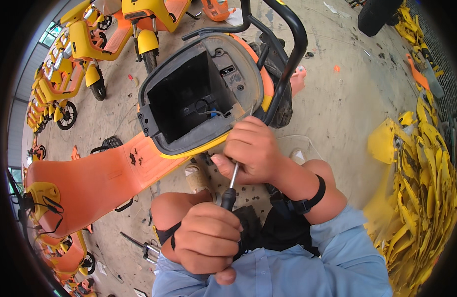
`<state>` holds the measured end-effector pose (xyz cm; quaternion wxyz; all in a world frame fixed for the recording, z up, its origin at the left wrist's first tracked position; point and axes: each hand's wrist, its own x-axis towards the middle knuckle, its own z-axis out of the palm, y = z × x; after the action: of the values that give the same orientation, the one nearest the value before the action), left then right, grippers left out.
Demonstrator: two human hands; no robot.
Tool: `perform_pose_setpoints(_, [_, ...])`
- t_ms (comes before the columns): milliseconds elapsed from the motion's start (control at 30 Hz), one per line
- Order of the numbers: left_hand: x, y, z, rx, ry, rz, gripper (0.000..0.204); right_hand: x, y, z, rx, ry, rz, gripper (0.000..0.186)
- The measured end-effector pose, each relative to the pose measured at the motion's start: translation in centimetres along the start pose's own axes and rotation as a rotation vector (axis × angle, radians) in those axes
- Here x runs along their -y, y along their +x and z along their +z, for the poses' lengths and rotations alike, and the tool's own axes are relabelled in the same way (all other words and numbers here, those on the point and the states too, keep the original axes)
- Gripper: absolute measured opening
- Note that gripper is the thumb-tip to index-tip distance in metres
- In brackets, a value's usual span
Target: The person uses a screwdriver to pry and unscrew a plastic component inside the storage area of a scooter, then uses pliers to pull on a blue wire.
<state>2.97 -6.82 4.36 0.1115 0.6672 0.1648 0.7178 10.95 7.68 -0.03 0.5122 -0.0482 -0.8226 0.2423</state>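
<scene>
My left hand (206, 237) is wrapped round the black handle of a screwdriver (228, 198) with a steel shaft. My right hand (248, 151) is curled round the upper part of that shaft, just against the lower edge of an open scooter body (214, 148) with yellow and orange panels; the tool's tip is hidden by my fingers. The body's black storage compartment (176, 96) holds a short cable with a blue piece. A black tubular rail (293, 59) arches along its right side, and an orange footboard (90, 183) extends to the left.
Several yellow-and-orange scooters (90, 42) stand at upper left, more at lower left. A tall pile of yellow panels (421, 198) lines the right side. A black cylindrical object (374, 15) is at top right. Small debris and a fork-like metal part (149, 250) lie on the concrete floor (332, 109).
</scene>
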Motion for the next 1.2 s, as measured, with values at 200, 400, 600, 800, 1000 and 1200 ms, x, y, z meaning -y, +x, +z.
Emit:
perform_pose_setpoints(200, [-0.4, 0.4, -2.0, -0.133, -0.083, -0.022, 0.024, 0.3, 0.3, 1.2, 0.022, -0.041, -0.008, 0.037])
perform_pose_setpoints(400, [-0.5, 1.1, -3.1, -0.388, -0.08, -0.071, 0.031, 0.5, 1.2, 2.7, 0.005, -0.104, 0.026, 0.038])
perform_pose_setpoints(600, [-0.6, 3.0, -6.8, -0.444, -0.191, -0.201, 0.031, 0.7, 2.3, 4.4, -0.023, -0.147, 0.069, 0.039])
perform_pose_setpoints(800, [0.7, 3.6, -8.8, -0.456, -0.31, -0.212, 0.025, 0.0, 2.9, 5.5, -0.048, -0.238, 0.066, 0.039])
perform_pose_setpoints(1000, [1.8, 3.4, -7.6, -0.545, -0.261, -0.181, 0.024, -1.0, 2.7, 5.3, -0.053, -0.296, 0.044, 0.041])
perform_pose_setpoints(1200, [0.5, 4.0, -6.8, -0.432, -0.295, -0.154, 0.022, 0.2, 2.6, 5.1, -0.073, -0.199, 0.068, 0.042])
